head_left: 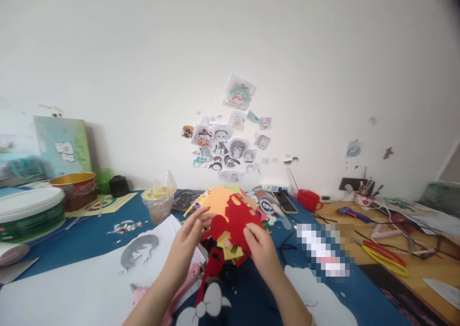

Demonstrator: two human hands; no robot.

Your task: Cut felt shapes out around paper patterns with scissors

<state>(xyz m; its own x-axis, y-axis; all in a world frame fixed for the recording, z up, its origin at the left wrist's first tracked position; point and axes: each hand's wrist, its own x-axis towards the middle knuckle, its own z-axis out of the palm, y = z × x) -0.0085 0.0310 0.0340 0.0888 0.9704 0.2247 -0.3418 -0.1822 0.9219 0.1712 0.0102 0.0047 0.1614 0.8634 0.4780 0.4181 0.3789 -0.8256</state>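
Observation:
A red sheet of paper (239, 223) with cut-out holes and ragged edges is held up in front of me. My right hand (258, 242) pinches its lower right part between thumb and fingers. At its left edge is my left hand (192, 227), fingers stretched out and apart; whether they touch the paper I cannot tell. Behind and below lies a heap of coloured paper scraps, with an orange sheet (220, 199) on top. A red cut strip (212, 268) hangs beneath, near a white paper bow shape (212, 299). Part of a pink object (136, 295) shows behind my left forearm.
Left stand a white-lidded tub (30, 211), a red-and-gold tin (74, 187) and a plastic cup (158, 206). White paper with a grey drawing (138, 251) covers the left front. Right are a phone (286, 202), a red mug (309, 200), scissors (386, 259) and loose cables.

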